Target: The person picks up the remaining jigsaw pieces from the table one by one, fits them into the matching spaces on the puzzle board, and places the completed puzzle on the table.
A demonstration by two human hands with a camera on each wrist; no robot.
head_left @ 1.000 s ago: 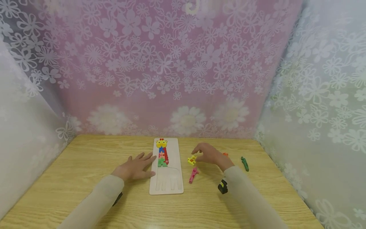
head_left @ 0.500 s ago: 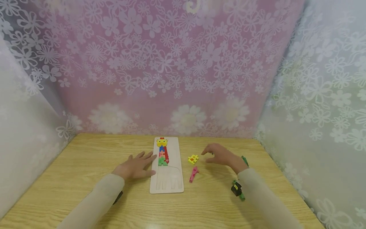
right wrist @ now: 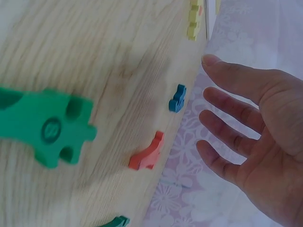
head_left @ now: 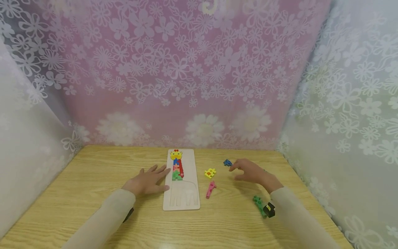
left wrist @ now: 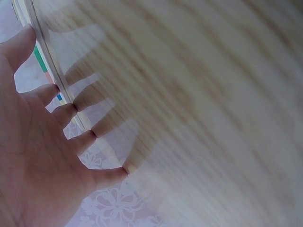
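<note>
My left hand (head_left: 146,181) lies with spread fingers at the left edge of a pale wooden puzzle board (head_left: 188,166), thumb and forefinger at its rim. Giraffe pieces, among them a yellow head (head_left: 176,155) and a red strip (head_left: 181,168), fill the board's upper recess; the leg recess (head_left: 183,193) is bare. Over the table to the right, my right hand (head_left: 251,171) hovers with loosely bent fingers and holds nothing. Its fingertips are close to a blue puzzle piece (head_left: 227,162). In the right wrist view an orange piece (right wrist: 147,153) lies beside the blue one.
Between board and right hand lie a yellow piece (head_left: 210,173) and a pink piece (head_left: 210,190). A green piece (head_left: 259,204) is under the right wrist, and a dark green one (right wrist: 116,221) shows in the right wrist view. Flowered curtains (head_left: 199,86) enclose the table.
My right hand has moved right, away from the yellow piece, uncovering the blue piece and the green piece by the wrist. It now hides the orange piece in the head view. My left hand stays still.
</note>
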